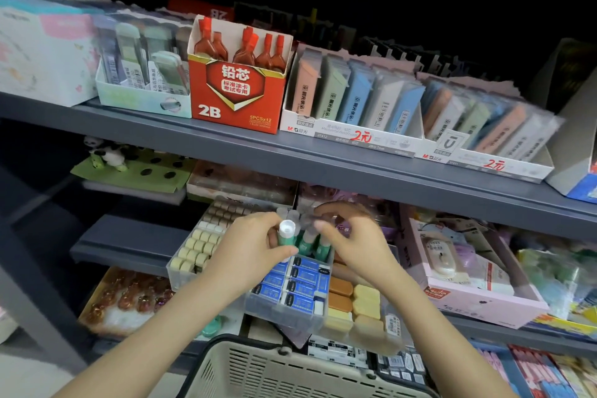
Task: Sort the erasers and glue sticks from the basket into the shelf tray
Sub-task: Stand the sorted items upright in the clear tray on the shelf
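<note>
One basket (223,346), left hand (253,247) round one glue stick (285,234)

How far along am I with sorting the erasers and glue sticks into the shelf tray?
Done: blue-wrapped erasers fill one compartment of the shelf tray, and green glue sticks stand behind them. In hand: the left hand grips one glue stick beside those; the right hand is at their caps, grip blurred. Left: the inside of the basket is out of view, so I cannot tell.
</note>
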Tool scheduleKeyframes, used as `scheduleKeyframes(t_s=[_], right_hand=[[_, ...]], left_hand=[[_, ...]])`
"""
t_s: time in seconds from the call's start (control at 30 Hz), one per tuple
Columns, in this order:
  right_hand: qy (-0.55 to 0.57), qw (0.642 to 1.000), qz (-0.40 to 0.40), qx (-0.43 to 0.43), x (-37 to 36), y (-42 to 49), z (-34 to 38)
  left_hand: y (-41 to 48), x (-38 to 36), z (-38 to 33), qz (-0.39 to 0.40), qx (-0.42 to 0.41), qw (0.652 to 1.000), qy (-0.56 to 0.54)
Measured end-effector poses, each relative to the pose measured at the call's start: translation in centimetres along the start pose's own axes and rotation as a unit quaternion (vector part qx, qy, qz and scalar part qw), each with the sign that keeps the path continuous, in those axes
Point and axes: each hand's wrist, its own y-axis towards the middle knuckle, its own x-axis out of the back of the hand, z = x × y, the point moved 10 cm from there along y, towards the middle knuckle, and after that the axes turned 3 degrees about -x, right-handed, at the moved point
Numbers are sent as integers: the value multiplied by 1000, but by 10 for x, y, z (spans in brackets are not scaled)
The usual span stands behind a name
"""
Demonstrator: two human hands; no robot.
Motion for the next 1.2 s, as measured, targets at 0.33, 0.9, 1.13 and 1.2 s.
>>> scheduleKeyframes(t_s=[0.33, 0.9, 1.13, 1.2], right_hand=[[90, 995, 33, 14, 17, -21, 12], [106, 991, 3, -80, 27, -11, -32], [101, 984, 50, -140, 24, -39, -63], [80, 983, 108, -128, 15, -47, -63]], left_hand=[[23, -36, -39, 58, -93, 994, 13], [51, -47, 0, -2, -97, 990, 102], [53, -45, 10, -30, -102, 991, 80], [52, -43, 12, -30, -104, 992, 66]])
